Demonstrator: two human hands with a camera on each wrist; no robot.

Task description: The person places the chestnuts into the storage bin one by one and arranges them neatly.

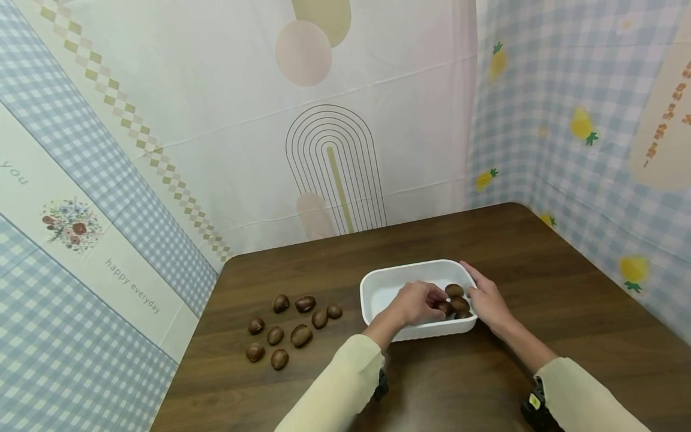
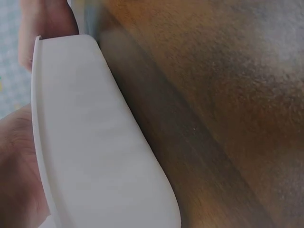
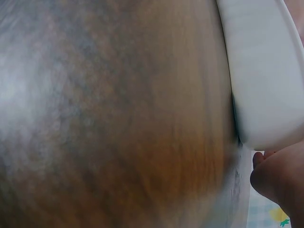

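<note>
A white tray stands on the table, with several brown chestnuts gathered at its right end. My left hand reaches over the near rim into the tray, thumb and fingers curled about a chestnut beside the others. On the tray's right end my right hand grips the rim, its thumb over the edge. The left wrist view shows the tray's outer wall, which hides what lies inside. In the right wrist view, part of the right hand shows beside the tray's corner.
Several loose chestnuts lie spread on the dark wooden table to the left of the tray. A white patterned cloth hangs behind the table, and checked cloth hangs along the right side.
</note>
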